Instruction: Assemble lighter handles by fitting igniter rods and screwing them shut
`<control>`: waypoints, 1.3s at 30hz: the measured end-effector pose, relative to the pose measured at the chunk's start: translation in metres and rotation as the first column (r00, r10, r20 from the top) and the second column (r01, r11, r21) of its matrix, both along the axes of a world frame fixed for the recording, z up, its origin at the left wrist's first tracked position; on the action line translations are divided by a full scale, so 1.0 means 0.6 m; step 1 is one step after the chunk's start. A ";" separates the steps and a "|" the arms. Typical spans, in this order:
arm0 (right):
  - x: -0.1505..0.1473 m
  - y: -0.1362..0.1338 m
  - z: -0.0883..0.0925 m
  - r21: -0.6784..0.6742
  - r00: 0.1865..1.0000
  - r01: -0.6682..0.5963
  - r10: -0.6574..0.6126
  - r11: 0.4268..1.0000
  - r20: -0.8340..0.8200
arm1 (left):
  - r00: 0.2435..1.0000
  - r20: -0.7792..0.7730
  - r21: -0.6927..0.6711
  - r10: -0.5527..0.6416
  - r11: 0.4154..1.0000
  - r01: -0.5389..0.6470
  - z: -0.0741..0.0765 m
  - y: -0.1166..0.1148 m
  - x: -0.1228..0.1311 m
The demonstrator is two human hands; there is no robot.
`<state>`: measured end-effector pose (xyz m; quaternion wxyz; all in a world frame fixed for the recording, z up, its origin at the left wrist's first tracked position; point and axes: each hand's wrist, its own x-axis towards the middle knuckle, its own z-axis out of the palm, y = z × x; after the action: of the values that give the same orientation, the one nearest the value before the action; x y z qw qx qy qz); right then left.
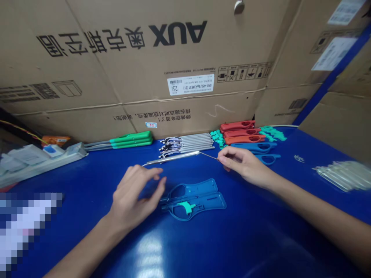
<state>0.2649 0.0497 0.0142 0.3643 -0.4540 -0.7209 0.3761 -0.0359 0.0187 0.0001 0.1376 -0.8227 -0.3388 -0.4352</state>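
Observation:
My right hand (239, 162) pinches the end of a thin wire (209, 155) between thumb and fingertips. The wire's far end meets the right end of a silvery metal tube (176, 157), which slants across the blue surface. With thumb and fingers apart, my left hand (136, 191) hovers beside the tube's left end and holds nothing. Between the hands lie two blue plastic lighter-handle halves (213, 199), side by side. A turquoise trigger piece (188, 207) sits in the nearer half. Part of their left ends is close behind my left fingers.
Behind the tube lies a row of metal tubes with wires (194, 141). Right of them are small turquoise parts (218, 138), red handles (236, 126) and blue handles (252, 147). Green-handled lighters (131, 139), a power strip (43, 164) and clear sticks (344, 175) flank the sides; a carton (139, 77) stands behind.

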 end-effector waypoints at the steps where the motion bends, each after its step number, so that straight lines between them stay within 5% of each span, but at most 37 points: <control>1: -0.001 -0.002 0.001 -0.010 1.000 -0.006 0.006 1.000 -0.008 | 0.998 0.017 0.027 0.065 0.997 -0.066 0.001 0.004 -0.004; 8: -0.005 -0.008 0.006 -0.077 0.997 -0.055 0.050 0.995 -0.062 | 0.963 -0.022 0.120 0.268 0.957 -0.263 0.009 0.019 -0.024; 30: -0.004 0.000 -0.007 0.077 0.998 -0.034 0.031 0.996 0.051 | 0.972 0.146 0.022 0.187 0.981 -0.192 0.014 0.028 -0.044; 39: -0.004 -0.001 -0.037 0.273 0.950 -0.122 0.033 0.954 0.310 | 0.936 0.275 -0.131 0.219 0.973 -0.189 0.003 0.025 -0.031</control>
<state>0.2623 0.0489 -0.0081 0.2969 -0.4190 -0.8327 0.2073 -0.0543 0.0334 0.0020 0.0889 -0.7172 -0.4606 -0.5154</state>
